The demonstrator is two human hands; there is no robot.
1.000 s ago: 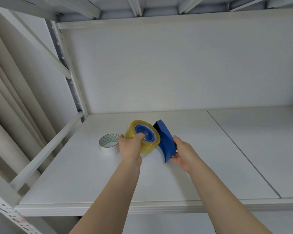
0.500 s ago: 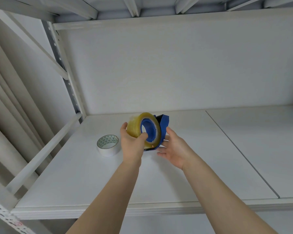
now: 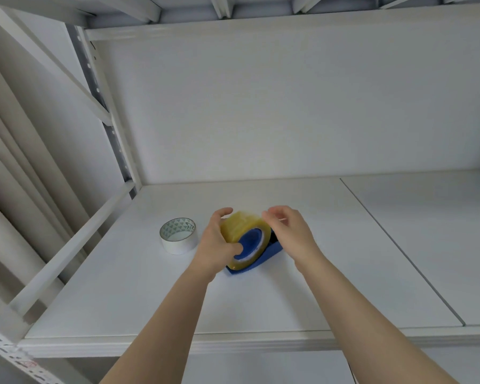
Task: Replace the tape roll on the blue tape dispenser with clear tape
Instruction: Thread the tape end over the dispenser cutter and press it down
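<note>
The clear, yellowish tape roll [image 3: 240,228] sits on the blue hub of the blue tape dispenser [image 3: 272,249], which rests on the white shelf [image 3: 316,286]. My left hand [image 3: 215,245] grips the roll from the left, thumb against the blue hub. My right hand [image 3: 291,231] is over the roll's top right edge, fingertips pinched together at the tape's surface; whether they hold a tape end is too blurred to tell. The hand hides the dispenser's far side.
A white tape roll [image 3: 178,235] with a patterned inner core lies flat on the shelf, just left of my left hand. A shelf seam [image 3: 399,253] runs diagonally on the right. Metal rack posts stand at the left.
The dispenser with the roll came down from the air onto the shelf. My right hand moved from beneath the dispenser up to the top of the roll.
</note>
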